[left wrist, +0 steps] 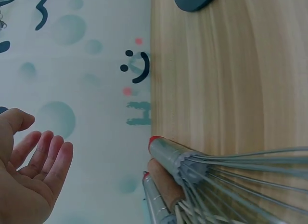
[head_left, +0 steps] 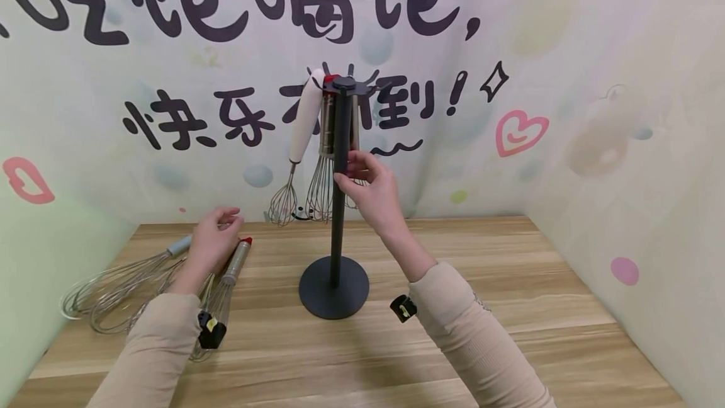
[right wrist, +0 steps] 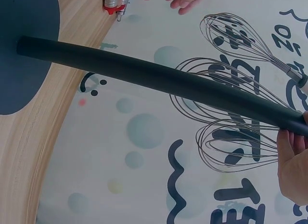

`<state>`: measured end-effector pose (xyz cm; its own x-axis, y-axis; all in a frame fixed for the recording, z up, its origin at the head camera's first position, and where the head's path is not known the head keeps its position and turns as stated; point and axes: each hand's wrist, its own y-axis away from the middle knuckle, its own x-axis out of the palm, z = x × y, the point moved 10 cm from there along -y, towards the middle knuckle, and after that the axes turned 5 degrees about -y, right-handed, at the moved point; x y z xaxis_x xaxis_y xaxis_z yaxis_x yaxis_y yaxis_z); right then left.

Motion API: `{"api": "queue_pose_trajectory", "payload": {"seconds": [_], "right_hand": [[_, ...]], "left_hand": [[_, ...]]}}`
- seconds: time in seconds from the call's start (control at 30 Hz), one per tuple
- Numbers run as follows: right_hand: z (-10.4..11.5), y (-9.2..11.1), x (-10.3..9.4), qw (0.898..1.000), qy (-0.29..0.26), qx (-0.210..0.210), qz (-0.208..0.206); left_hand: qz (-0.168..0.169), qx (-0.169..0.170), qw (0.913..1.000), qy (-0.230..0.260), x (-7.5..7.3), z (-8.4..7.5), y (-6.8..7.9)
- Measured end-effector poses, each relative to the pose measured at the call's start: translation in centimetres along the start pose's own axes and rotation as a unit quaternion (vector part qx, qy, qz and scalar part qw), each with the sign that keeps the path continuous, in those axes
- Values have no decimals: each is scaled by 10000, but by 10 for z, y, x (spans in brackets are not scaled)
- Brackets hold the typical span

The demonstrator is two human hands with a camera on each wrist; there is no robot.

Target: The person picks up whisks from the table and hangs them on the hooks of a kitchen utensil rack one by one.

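A black stand with a round base (head_left: 317, 288) and upright pole (head_left: 337, 232) has a ring of hooks (head_left: 343, 84) on top. My right hand (head_left: 374, 197) holds the pole below the hooks, thumb on its near side. From the hooks hang a white-handled whisk (head_left: 306, 119), a steel-handled whisk (head_left: 327, 128) with a red end, and another steel-handled one (head_left: 355, 121) partly behind the pole. My left hand (head_left: 212, 238) is relaxed and holds nothing, over the handle ends of the whisks on the table. Its fingers (left wrist: 58, 168) are loosely bent.
On the wooden tabletop (head_left: 453, 357) at left lie several whisks: one with a light blue handle (head_left: 180, 245), one steel with a red end (head_left: 238, 260), one with a wooden handle (left wrist: 166, 183). Behind the table hangs a printed backdrop (head_left: 442, 181).
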<state>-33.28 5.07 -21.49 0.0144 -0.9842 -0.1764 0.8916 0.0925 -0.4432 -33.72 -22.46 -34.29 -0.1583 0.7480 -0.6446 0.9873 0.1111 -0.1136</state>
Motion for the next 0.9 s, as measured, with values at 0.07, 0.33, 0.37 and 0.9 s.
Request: {"api": "queue_pose_trajectory", "payload": {"seconds": [0.07, 0.33, 0.37, 0.9], "right_hand": [[0, 0, 0, 10000, 6, 7, 6], [0, 0, 1, 10000, 33, -33, 14], [0, 0, 1, 10000, 32, -36, 12], [-2, -1, 0, 10000, 9, 16, -1]], "left_hand": [[30, -39, 10000, -20, 3, 5, 1], [30, 31, 9999, -131, 8, 14, 2], [33, 49, 9999, -146, 8, 15, 2], [392, -180, 9987, -277, 23, 44, 5]]}}
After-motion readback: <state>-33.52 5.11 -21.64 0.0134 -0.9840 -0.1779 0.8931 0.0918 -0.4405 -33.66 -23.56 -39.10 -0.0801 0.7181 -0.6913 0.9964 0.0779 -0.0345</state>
